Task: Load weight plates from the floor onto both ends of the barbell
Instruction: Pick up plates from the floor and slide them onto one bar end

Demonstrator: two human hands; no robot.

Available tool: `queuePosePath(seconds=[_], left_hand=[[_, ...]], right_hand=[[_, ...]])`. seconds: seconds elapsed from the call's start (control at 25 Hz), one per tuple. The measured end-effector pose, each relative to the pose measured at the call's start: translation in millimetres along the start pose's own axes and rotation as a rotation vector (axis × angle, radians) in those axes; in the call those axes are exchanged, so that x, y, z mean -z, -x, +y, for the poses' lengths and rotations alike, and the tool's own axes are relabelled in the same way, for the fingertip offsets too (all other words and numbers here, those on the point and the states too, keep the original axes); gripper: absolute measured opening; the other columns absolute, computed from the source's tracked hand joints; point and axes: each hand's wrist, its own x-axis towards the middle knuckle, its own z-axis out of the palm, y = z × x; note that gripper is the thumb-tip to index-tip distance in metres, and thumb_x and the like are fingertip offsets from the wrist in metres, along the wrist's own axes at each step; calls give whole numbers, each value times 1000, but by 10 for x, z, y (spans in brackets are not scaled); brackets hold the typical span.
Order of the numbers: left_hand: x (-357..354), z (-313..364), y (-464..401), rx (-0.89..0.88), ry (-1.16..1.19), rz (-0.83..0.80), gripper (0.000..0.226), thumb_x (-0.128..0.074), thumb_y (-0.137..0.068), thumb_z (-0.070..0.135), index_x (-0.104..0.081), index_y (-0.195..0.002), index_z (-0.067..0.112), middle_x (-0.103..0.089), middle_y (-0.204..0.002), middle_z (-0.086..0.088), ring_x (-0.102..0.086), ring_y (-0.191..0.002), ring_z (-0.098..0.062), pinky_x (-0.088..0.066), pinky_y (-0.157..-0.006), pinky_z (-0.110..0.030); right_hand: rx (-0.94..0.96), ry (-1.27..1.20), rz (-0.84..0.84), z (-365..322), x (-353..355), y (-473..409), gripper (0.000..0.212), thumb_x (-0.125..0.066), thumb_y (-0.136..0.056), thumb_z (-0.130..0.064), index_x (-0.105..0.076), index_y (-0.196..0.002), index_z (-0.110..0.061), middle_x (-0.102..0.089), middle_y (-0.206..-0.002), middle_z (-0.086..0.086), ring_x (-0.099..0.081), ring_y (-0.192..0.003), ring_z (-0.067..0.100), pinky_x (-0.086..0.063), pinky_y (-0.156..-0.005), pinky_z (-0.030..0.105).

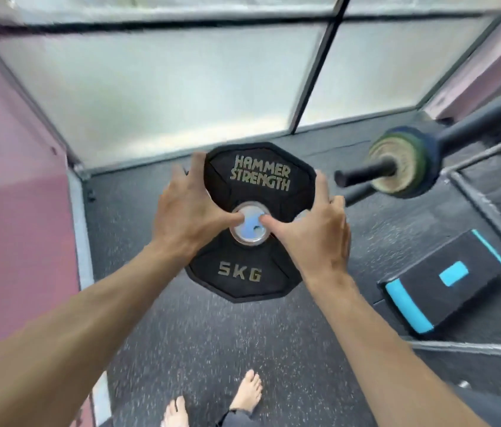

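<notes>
The floor (212,349) is dark rubber with light specks, and a frosted window wall (156,84) stands ahead of me. To my right the barbell (470,127) runs off toward the corner, with a green plate (403,161) already on it and its bare black end (363,174) poking out toward me. A black and blue step box (446,285) sits on the floor below it. I am holding up the black plate (243,272), marked 5 KG, flat toward me, just left of the bar end. My left hand (187,211) and right hand (313,235) are spread wide on its two sides, fingers hooked round the rim, both thumbs pressed at the silver hole (250,224). The picture is smeared, so I think the grip is firm, but I can't be sure. To do this well, I should turn the plate to face the bar end, move my thumbs off the hole, line hole and bar up, and push it on straight.
</notes>
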Motion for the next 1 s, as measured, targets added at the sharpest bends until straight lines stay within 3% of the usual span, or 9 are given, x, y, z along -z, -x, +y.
queuePosePath(seconds=[0.16,0.32,0.56,0.72,0.88,0.92,1.0], left_hand=[[1000,862,-23,-179,144,73,96,-88,-55,49,-35,-134,34,-48,-108,-4,-57,-92,-28,-43,-77,-34],[1901,1648,86,-388,189,159,106,-86,-53,56,-31,-142,36,-51,-116,-1,-57,-108,-30,-42,-90,-41],[2962,2581,650,-661,304,256,107,-87,-50,61,-35,-141,41,-56,-123,1,-57,-116,-29,-43,-97,-42],[3372,3078,1050,-886,482,185,106,-86,-40,69,-44,-133,41,-63,-123,7,-62,-114,-18,-50,-99,-45],[3539,3526,1569,-1089,675,-9,99,-98,-47,39,-50,-133,32,-65,-109,26,-60,-98,18,-46,-84,-5],[3547,3630,1707,-1119,707,-57,98,-97,-48,36,-50,-133,30,-65,-109,26,-60,-97,19,-44,-83,-3],[3502,3791,1976,-1170,752,-129,99,-99,-46,38,-50,-132,29,-68,-112,21,-63,-103,12,-47,-91,-13]], right_hand=[[45,-84,297,-637,1145,20,114,-87,-56,-60,-36,-152,-27,-53,-112,12,-60,-99,34,-51,-85,40],[56,-130,501,-1113,2223,145,114,-85,-54,-62,-34,-151,-33,-50,-107,6,-61,-97,31,-47,-82,35],[114,-174,772,-1565,3582,684,117,-87,-54,-61,-28,-154,-44,-44,-105,1,-53,-90,18,-47,-80,31],[102,-151,942,-1633,4289,1192,118,-88,-52,-61,-29,-153,-45,-45,-109,1,-58,-97,23,-50,-88,36],[72,-100,1040,-1516,4899,1739,119,-89,-51,-61,-30,-153,-43,-46,-113,1,-57,-104,24,-47,-93,34],[69,-90,1055,-1456,5025,1880,118,-90,-52,-59,-31,-153,-43,-45,-114,0,-56,-107,24,-45,-95,32],[42,-58,1064,-1312,5236,2176,117,-90,-54,-59,-29,-153,-43,-45,-121,1,-54,-115,25,-42,-97,32]])
